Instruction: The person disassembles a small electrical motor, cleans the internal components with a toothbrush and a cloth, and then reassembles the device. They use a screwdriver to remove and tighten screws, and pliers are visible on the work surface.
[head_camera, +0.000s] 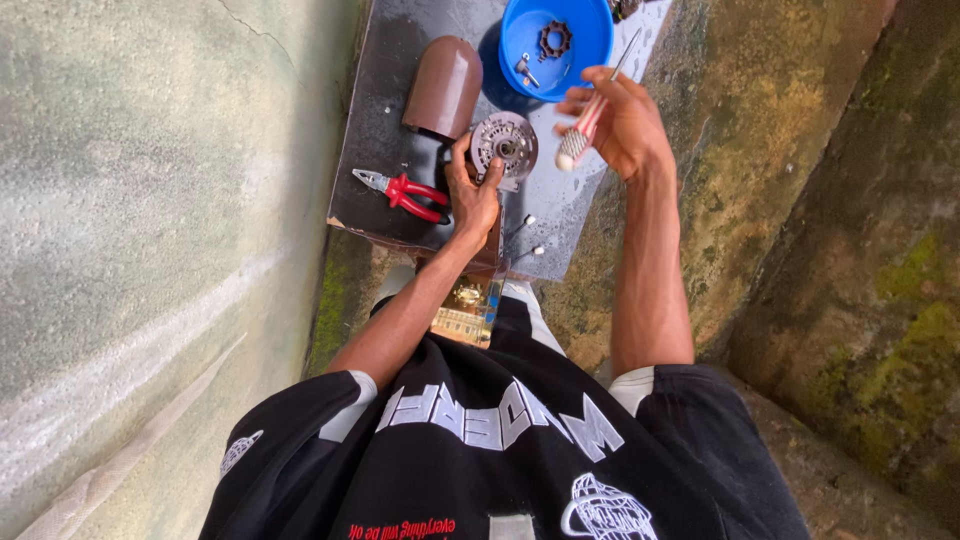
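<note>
While the round metal motor part (504, 146) stands on the dark board (380, 120), everything else can be placed from it. Well to its left, red-handled pliers (408, 194) are laid flat on the board, jaws pointing away from the part. Up and to the left of the part, just beside it, a brown rounded cover (443, 86) is set on the board. The left hand (471, 192) is closed around the lower left edge of the part, with the thumb pressed against its rim and the fingers wrapped under it. Above the part and slightly right, a blue bowl (588, 42) is seen, in which a small dark toothed ring (553, 40) and a few small metal pieces (524, 69) are held. To the right of the part, a screwdriver (592, 110) with a red and white striped handle is gripped in the closed right hand (620, 125); its handle end is turned toward the part and lies just beside it, while its thin shaft is pointed up past the bowl's rim. Below and right of the part, two small screws (531, 233) are left on the board
</note>
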